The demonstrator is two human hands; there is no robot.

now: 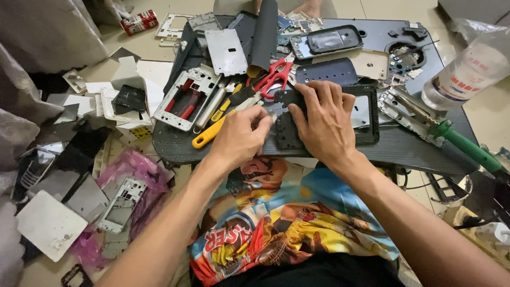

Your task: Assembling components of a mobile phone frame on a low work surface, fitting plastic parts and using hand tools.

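Cluttered with phone parts, a small dark table (404, 146) fills the middle. Both hands press on a black phone frame (289, 127) at its near edge — the left hand (241, 135) pinches the frame's left side, the right hand (324, 119) lies flat over it. Red-handled scissors (273, 74) lie just beyond; a green-handled tool (467, 149) rests far right.

A red-and-white packet (138, 22) lies far left; a white-labelled clear bottle (467, 68) lies right.
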